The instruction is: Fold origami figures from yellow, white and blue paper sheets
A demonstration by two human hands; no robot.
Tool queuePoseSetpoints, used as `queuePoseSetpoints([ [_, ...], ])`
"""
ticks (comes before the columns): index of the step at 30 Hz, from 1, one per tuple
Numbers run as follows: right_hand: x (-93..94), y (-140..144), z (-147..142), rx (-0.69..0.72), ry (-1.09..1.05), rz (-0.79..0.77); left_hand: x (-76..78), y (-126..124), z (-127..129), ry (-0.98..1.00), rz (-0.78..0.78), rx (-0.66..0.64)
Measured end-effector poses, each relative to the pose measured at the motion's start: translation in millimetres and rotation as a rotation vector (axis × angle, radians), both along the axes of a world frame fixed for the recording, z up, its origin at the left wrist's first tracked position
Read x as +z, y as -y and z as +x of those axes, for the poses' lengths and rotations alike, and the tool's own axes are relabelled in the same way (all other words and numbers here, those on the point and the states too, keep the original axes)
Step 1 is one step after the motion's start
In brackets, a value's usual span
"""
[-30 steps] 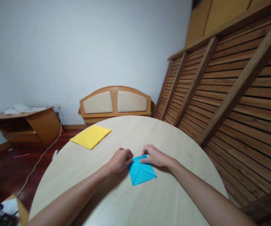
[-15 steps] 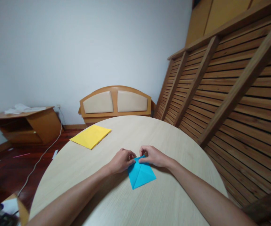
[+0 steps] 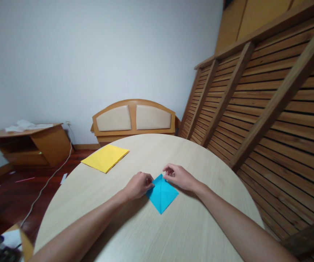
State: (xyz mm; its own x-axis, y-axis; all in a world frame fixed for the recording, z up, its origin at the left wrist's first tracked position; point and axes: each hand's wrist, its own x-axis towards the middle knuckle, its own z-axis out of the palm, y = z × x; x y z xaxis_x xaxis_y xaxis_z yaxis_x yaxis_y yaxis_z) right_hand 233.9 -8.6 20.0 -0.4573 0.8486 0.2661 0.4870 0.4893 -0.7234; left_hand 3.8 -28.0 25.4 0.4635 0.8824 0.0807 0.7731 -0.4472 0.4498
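Observation:
A folded blue square of paper (image 3: 162, 196) lies on the round table with one corner pointing toward me. Creases run across it, the clearest one from its far corner to its near corner. My left hand (image 3: 139, 185) pinches the paper's left corner between thumb and fingers, which hide that corner. By the upper right edge is my right hand (image 3: 179, 176), its fingers loosely curled and the thumb a little apart from them. Nothing shows in its grasp, and whether the thumb tip touches the paper I cannot tell.
Yellow paper (image 3: 105, 158) lies at the table's far left. The pale round tabletop (image 3: 157, 240) extends to a padded wooden headboard (image 3: 133, 118). Wooden slats (image 3: 255, 102) lean along the right. A low cabinet (image 3: 47, 145) and a cable (image 3: 47, 183) are at left.
The blue paper has turned so its near corner points straight at me. My right hand has let go of its far edge and shifted slightly away. My left hand has moved slightly left.

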Motion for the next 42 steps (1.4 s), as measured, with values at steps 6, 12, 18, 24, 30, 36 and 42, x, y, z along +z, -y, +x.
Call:
queuePoseSetpoints([
  [6, 5.2, 0, 8, -0.260, 0.297, 0.122, 3.1, 0, -2, -0.113, 0.045, 0.224],
  [12, 4.4, 1, 8, -0.318, 0.380, 0.121, 7.6, 6, 1, -0.210, 0.124, 0.202],
  [18, 4.6, 0, 9, -0.316, 0.367, 0.119, 3.9, 6, 2, -0.279, 0.299, -0.003],
  [24, 5.6, -2, 5, -0.208, 0.207, 0.015, 0.0, 6, 5, -0.310, 0.327, -0.146],
  [30, 1.1, -6, -1, -0.226, -0.004, -0.096, 1.1, 9, 5, -0.311, 0.375, -0.158],
  [36, -4.4, -6, -4, -0.192, -0.172, -0.201, 5.2, 12, 7, -0.234, 0.346, -0.279],
  [42, -9.2, -7, -2, -0.176, -0.329, -0.333, 2.9, 14, 8, -0.217, 0.329, -0.221],
])
